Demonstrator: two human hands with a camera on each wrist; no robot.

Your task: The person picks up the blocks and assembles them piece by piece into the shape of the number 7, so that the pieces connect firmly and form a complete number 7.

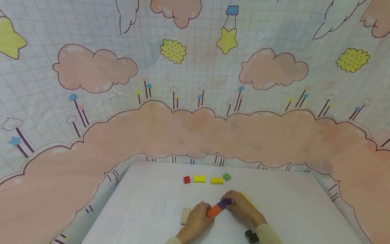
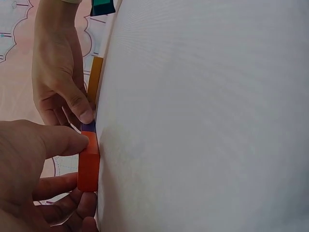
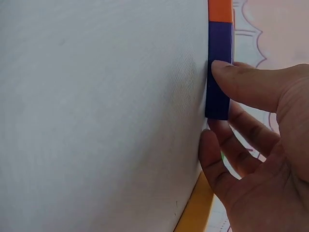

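left hand point(image 1: 198, 217): pinches orange block point(image 1: 214, 210) | right hand point(image 1: 242, 205): pinches purple block point(image 1: 224, 203) | blocks: end to end on table point(image 1: 137, 203), between hands | step: seemingly lining them up | next: probably needs steady alignment before letting go

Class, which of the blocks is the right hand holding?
The purple block, the only purple one: the right hand pinches it, while the left hand holds the orange block against its end.

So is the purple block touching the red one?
No, the purple block meets the orange block; the red block lies apart.
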